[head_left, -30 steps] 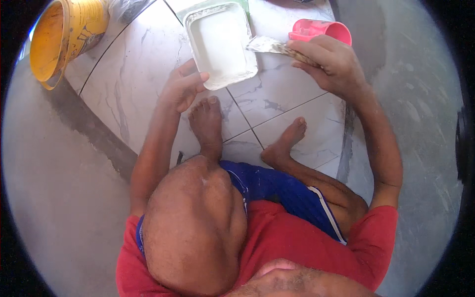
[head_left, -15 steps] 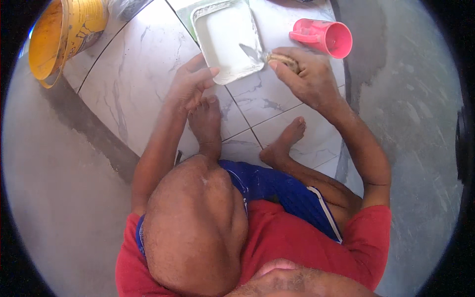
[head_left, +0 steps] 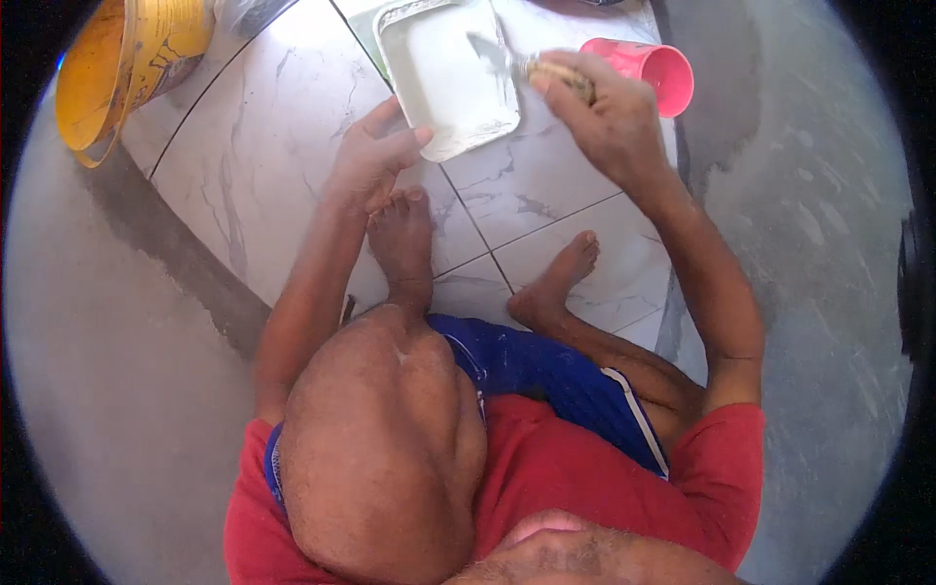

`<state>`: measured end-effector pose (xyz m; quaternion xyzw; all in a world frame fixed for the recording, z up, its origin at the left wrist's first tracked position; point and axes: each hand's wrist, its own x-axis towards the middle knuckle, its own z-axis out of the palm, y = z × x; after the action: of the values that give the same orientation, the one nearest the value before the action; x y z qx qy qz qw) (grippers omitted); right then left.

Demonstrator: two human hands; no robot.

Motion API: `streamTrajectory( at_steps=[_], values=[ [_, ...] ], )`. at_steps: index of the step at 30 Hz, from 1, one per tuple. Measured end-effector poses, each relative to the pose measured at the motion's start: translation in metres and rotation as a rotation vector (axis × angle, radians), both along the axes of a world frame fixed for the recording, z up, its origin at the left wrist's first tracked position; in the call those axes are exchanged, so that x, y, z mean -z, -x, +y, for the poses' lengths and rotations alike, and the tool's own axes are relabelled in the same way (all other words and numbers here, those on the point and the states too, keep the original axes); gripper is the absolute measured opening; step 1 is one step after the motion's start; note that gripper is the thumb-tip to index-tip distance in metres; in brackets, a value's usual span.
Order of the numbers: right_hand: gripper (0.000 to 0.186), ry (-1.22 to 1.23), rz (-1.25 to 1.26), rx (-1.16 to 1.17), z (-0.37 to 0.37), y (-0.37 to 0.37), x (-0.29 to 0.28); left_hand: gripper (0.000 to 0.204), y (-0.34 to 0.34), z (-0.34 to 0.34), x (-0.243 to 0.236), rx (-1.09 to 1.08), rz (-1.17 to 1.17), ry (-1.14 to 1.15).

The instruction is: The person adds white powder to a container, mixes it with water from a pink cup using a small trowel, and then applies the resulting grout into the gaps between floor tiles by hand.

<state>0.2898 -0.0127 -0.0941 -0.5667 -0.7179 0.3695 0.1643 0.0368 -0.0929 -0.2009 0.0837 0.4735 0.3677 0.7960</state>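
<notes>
I squat over white marble-patterned floor tiles (head_left: 263,166). My left hand (head_left: 375,156) rests on the tile with its fingers spread, the fingertips touching the near corner of a white rectangular tray (head_left: 444,83) smeared with pale paste. My right hand (head_left: 604,112) is closed around the wooden handle of a small putty knife (head_left: 492,49), whose metal blade lies over the tray's right side. A pink plastic cup (head_left: 658,73) lies on its side just right of that hand.
A yellow bucket (head_left: 117,68) lies tipped at the upper left. Bare grey cement floor (head_left: 107,370) borders the tiles on the left and right. My bare feet (head_left: 405,239) stand on the tiles below the tray, knees bent up.
My right hand has swung left from the pink cup, carrying the putty knife over the tray. The left hand has stayed at the tray's near corner.
</notes>
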Motion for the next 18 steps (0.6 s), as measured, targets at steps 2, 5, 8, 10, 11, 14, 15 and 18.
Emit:
streamTrajectory(
  at_steps=[2,5,8,10,11,14,15,18],
  values=[
    [0.036,-0.038,-0.036,0.008,0.017,0.004,0.002,0.058,0.0,-0.001,0.002,0.023,0.018,0.001],
    [0.035,-0.067,-0.073,-0.025,0.018,0.004,0.003,0.059,0.0,-0.001,0.005,0.02,-0.006,-0.016],
    [0.035,0.036,-0.214,-0.148,0.005,0.007,-0.001,0.06,0.0,-0.001,0.004,0.028,0.014,-0.013],
    [0.034,0.149,-0.158,-0.062,0.009,0.013,-0.009,0.06,0.0,0.0,0.002,0.005,0.011,-0.019],
    [0.034,0.148,-0.161,-0.062,0.014,0.012,-0.008,0.06,-0.001,0.0,0.001,0.005,0.008,-0.019],
    [0.032,-0.169,-0.046,-0.029,0.031,0.007,0.007,0.06,-0.003,0.001,0.002,0.023,0.002,-0.013],
    [0.032,-0.17,-0.046,-0.028,0.027,0.004,0.008,0.06,-0.004,0.001,0.002,0.013,-0.007,-0.015],
    [0.033,-0.079,-0.078,-0.138,0.012,0.003,0.011,0.06,-0.002,0.001,0.0,-0.031,-0.006,-0.014]
  ],
)
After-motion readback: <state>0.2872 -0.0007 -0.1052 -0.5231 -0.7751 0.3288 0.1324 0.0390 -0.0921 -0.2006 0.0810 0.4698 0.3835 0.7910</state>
